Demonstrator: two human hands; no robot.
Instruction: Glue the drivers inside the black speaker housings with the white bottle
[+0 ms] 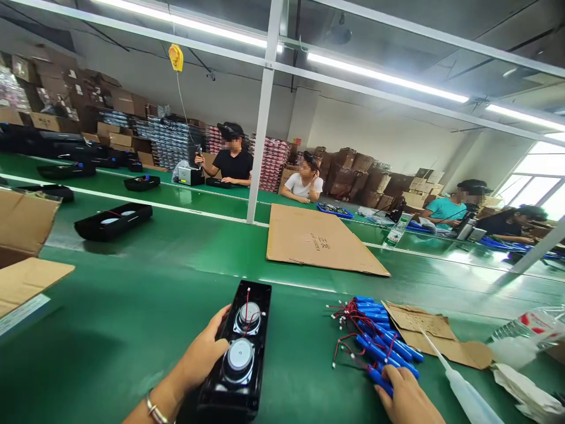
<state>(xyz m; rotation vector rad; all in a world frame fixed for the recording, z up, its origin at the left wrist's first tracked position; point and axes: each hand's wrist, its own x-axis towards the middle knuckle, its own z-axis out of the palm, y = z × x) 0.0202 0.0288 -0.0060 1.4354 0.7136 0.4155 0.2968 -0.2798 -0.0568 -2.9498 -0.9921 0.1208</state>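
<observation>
Left hand (200, 356) gripping speaker housing (238, 353), right hand (408, 400) touching blue batteries (382, 344)

Glossy black plastic speaker housing (241, 359); matt green belt (132, 318); rough brown cardboard (318, 238).

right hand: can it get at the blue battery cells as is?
Likely yes. The right hand already touches the nearest of the blue battery cells; nothing lies over them, only their own red wires tangle alongside.

Green table (145, 306) is bare in front & left of the speaker box (241, 353), so lots of room there. Right side is crowded: blue batteries (382, 341) w/ wires, torn cardboard (435, 335), squeeze bottle (463, 391). Flat cardboard sheet (318, 238) lies further back.
</observation>
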